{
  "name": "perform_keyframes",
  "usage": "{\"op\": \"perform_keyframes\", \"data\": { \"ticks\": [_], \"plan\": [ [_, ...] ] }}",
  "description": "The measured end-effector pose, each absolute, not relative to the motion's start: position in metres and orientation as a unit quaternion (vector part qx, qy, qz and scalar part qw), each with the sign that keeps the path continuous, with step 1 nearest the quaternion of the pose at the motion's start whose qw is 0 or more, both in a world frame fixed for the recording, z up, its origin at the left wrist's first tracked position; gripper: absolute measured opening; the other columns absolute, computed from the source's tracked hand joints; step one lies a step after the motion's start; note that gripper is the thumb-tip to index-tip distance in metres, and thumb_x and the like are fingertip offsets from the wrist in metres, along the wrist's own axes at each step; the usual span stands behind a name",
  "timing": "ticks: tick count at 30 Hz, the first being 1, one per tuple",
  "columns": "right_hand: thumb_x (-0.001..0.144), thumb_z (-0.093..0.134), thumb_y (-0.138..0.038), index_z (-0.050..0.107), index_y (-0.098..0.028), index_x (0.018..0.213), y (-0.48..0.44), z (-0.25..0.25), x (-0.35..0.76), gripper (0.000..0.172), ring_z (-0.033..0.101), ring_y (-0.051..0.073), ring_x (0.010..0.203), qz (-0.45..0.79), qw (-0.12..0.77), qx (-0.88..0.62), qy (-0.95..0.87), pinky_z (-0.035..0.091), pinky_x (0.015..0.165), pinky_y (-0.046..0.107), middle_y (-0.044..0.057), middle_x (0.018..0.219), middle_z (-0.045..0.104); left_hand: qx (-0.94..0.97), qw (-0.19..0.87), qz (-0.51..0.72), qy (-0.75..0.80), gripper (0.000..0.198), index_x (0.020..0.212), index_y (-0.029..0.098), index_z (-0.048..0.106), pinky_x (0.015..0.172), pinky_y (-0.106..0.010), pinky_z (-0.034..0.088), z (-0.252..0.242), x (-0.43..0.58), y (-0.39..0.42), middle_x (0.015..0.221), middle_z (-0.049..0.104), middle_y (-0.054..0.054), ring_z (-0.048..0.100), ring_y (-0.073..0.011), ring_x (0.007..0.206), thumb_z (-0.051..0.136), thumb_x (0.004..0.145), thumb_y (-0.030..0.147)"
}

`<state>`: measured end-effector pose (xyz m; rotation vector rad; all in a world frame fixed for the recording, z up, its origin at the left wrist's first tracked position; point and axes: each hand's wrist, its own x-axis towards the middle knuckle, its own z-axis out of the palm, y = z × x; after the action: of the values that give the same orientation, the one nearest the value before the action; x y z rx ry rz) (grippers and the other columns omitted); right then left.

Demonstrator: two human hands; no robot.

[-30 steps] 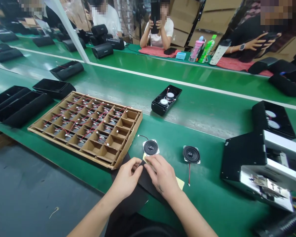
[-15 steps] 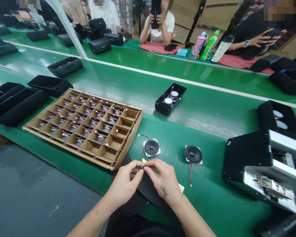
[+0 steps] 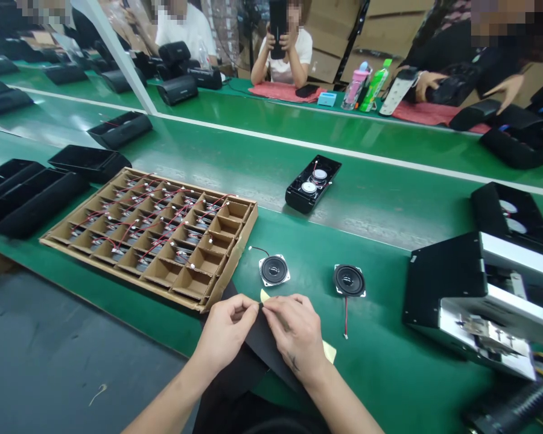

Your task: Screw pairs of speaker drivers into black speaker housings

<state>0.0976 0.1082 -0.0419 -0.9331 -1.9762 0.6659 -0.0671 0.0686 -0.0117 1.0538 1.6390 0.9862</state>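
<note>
My left hand [image 3: 226, 331] and my right hand [image 3: 294, 331] meet at the near edge of the green belt, both pinching the top edge of a black sheet [image 3: 262, 349] with yellowish backing paper [image 3: 328, 351] showing beside it. Just beyond my fingers lie two small round speaker drivers: one [image 3: 274, 269] with a black wire, the other [image 3: 349, 281] to its right with a red wire. A cardboard grid tray [image 3: 154, 232] holding several wired drivers sits to the left.
A black speaker housing [image 3: 313, 183] with two drivers lies further out on the belt [image 3: 380, 211]. Black housings [image 3: 27, 196] line the left. A metal machine [image 3: 479, 295] stands at right. Other people sit across the far table with bottles [image 3: 366, 87].
My hands stayed pinched together on the black sheet, shifting only slightly. The view drifted a little. The person at the far right moved their hands apart.
</note>
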Motion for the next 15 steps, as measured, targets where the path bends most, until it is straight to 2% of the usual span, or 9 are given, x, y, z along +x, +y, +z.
{"op": "perform_keyframes", "data": {
  "ticks": [2, 7, 9, 11, 15],
  "plan": [
    [0.103, 0.064, -0.016, 0.073, -0.024, 0.098, 0.108, -0.042, 0.099, 0.013, 0.078, 0.018, 0.086, 0.264, 0.416, -0.372, -0.787, 0.049, 0.092, 0.038, 0.000, 0.092, 0.083, 0.428, 0.455, 0.399, 0.671, 0.032, 0.072, 0.019, 0.070, 0.066, -0.025, 0.054, -0.010, -0.066, 0.068, 0.068, 0.071, 0.001, 0.067, -0.0165, 0.067, 0.065, 0.089, 0.045],
    [0.101, 0.068, -0.022, 0.073, -0.023, 0.108, 0.108, -0.040, 0.101, 0.009, 0.077, 0.017, 0.078, 0.279, 0.411, -0.396, -0.772, 0.054, 0.081, 0.034, 0.002, 0.094, 0.084, 0.441, 0.448, 0.389, 0.673, 0.030, 0.078, 0.020, 0.075, 0.068, -0.025, 0.055, -0.004, -0.061, 0.065, 0.076, 0.076, -0.001, 0.070, -0.0185, 0.072, 0.064, 0.089, 0.046],
    [0.101, 0.068, -0.021, 0.074, -0.024, 0.105, 0.107, -0.040, 0.101, 0.008, 0.077, 0.018, 0.078, 0.281, 0.410, -0.399, -0.770, 0.055, 0.081, 0.034, 0.001, 0.093, 0.084, 0.445, 0.446, 0.384, 0.675, 0.030, 0.080, 0.020, 0.076, 0.066, -0.025, 0.054, -0.001, -0.058, 0.063, 0.078, 0.078, -0.002, 0.070, -0.0189, 0.072, 0.064, 0.090, 0.046],
    [0.101, 0.067, -0.020, 0.074, -0.024, 0.100, 0.104, -0.040, 0.101, 0.009, 0.077, 0.018, 0.078, 0.279, 0.412, -0.401, -0.769, 0.056, 0.086, 0.036, 0.000, 0.092, 0.084, 0.447, 0.444, 0.381, 0.677, 0.031, 0.079, 0.020, 0.076, 0.064, -0.025, 0.054, 0.000, -0.056, 0.062, 0.077, 0.078, -0.002, 0.070, -0.0190, 0.070, 0.064, 0.089, 0.046],
    [0.102, 0.064, -0.019, 0.073, -0.024, 0.101, 0.098, -0.043, 0.099, 0.011, 0.077, 0.018, 0.075, 0.276, 0.422, -0.404, -0.763, 0.053, 0.102, 0.044, 0.002, 0.092, 0.084, 0.447, 0.441, 0.385, 0.676, 0.032, 0.078, 0.020, 0.076, 0.062, -0.025, 0.054, 0.000, -0.055, 0.062, 0.074, 0.077, -0.003, 0.070, -0.0195, 0.069, 0.063, 0.089, 0.047]
  ]
}}
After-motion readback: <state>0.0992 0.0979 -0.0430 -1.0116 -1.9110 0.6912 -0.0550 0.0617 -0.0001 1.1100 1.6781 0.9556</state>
